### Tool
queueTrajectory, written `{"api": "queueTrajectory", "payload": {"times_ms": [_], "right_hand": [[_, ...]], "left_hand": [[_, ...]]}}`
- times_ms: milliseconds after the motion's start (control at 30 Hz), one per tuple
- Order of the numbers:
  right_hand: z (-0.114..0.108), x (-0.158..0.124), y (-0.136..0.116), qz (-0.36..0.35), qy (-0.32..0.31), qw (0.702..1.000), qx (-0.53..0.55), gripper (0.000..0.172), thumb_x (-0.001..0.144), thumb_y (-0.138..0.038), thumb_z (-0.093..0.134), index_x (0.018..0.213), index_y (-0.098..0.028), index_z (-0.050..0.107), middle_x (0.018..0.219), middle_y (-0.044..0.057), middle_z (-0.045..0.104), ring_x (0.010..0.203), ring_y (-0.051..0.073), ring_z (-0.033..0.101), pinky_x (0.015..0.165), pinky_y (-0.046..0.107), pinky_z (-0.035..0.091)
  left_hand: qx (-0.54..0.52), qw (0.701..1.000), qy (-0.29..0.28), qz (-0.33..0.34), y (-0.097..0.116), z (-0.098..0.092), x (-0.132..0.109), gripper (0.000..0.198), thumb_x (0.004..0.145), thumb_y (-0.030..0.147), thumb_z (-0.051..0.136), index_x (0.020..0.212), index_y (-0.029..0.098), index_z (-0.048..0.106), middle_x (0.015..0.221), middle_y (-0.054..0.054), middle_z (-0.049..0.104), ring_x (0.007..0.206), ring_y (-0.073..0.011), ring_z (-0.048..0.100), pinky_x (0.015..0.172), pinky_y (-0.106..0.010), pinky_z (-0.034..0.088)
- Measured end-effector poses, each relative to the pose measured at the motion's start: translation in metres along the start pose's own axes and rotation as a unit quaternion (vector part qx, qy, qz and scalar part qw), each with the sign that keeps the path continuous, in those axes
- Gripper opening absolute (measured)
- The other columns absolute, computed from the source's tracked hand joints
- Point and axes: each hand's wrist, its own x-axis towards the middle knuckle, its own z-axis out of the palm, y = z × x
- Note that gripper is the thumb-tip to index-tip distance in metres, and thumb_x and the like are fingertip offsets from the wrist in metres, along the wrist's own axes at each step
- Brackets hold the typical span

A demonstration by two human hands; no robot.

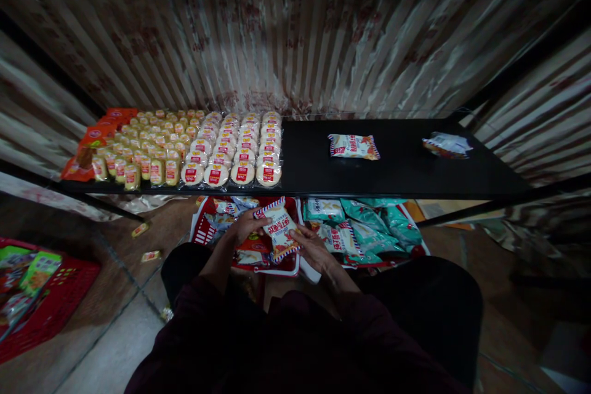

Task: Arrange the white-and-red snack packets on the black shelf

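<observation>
Between the two dark knees (431, 308), both hands are closed on one snack packet (282, 233), which is above the left shopping basket (198, 228) and lower than the front edge of the black shelf (307, 166). The left hand (244, 226) pinches its far left corner, and the right hand (318, 252) grips its right side, near the lower end, with the thumb on top. The long axis of the packet goes away from the body, leaning a little to the left, so it lies nearly across the line of the single packet (354, 146) on the shelf, whose length follows the shelf edge; the right hand is nearer to that one. The held packet is of thin shiny film, puffed like a small pillow, with striped ends. In the right basket (419, 235) there are soft, wrinkled green bags (367, 218). Further, the shelf is flat and smooth; on its left part stand round pale cakes (242, 173) in clear wrap, rounded yellow packs (157, 171) and flat orange bags (104, 132). At the right lies a crumpled-looking packet (446, 144), blurred by glare. Behind everything, a striped cloth (295, 43) hangs in folds.
</observation>
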Motion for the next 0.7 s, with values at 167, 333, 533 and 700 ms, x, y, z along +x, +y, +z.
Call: {"api": "queueTrajectory", "payload": {"times_ms": [167, 333, 533, 700], "right_hand": [[0.011, -0.004, 0.0, -0.044, 0.032, 0.998, 0.003, 0.042, 0.057, -0.039, 0.084, 0.092, -0.022, 0.068, 0.082, 0.003, 0.075, 0.072, 0.02, 0.07, 0.064, 0.031, 0.055], [0.017, -0.004, 0.007, -0.067, 0.063, 0.996, 0.001, 0.045, 0.057, -0.04, 0.083, 0.094, -0.021, 0.067, 0.08, 0.003, 0.075, 0.072, 0.023, 0.07, 0.066, 0.035, 0.055], [0.022, 0.001, 0.018, -0.105, 0.101, 0.987, -0.073, 0.056, 0.061, -0.043, 0.076, 0.11, -0.023, 0.06, 0.085, 0.001, 0.073, 0.074, 0.022, 0.068, 0.071, 0.036, 0.054], [0.024, -0.001, 0.019, -0.203, 0.123, 0.945, -0.223, 0.045, 0.07, -0.039, 0.067, 0.111, -0.023, 0.06, 0.109, 0.004, 0.068, 0.098, 0.023, 0.063, 0.088, 0.037, 0.049]], "left_hand": [[-0.015, 0.999, 0.03, 0.038, -0.005, 0.005, 0.004, 0.035, 0.064, 0.042, 0.077, 0.082, 0.014, 0.063, 0.069, -0.002, 0.067, 0.059, -0.0118, 0.059, 0.054, -0.022, 0.045], [0.003, 0.982, 0.189, 0.029, -0.02, 0.017, 0.009, 0.027, 0.067, 0.033, 0.075, 0.078, 0.016, 0.057, 0.063, 0.002, 0.062, 0.054, -0.0112, 0.058, 0.051, -0.022, 0.046], [0.024, 0.954, 0.296, 0.038, -0.033, 0.026, 0.007, 0.039, 0.071, 0.025, 0.071, 0.102, 0.019, 0.049, 0.073, 0.004, 0.057, 0.054, -0.0098, 0.058, 0.05, -0.021, 0.047], [0.018, 0.976, 0.214, 0.044, -0.025, 0.036, -0.002, 0.028, 0.07, 0.031, 0.072, 0.09, 0.018, 0.057, 0.091, -0.004, 0.061, 0.079, -0.0157, 0.062, 0.062, -0.025, 0.052]]}}
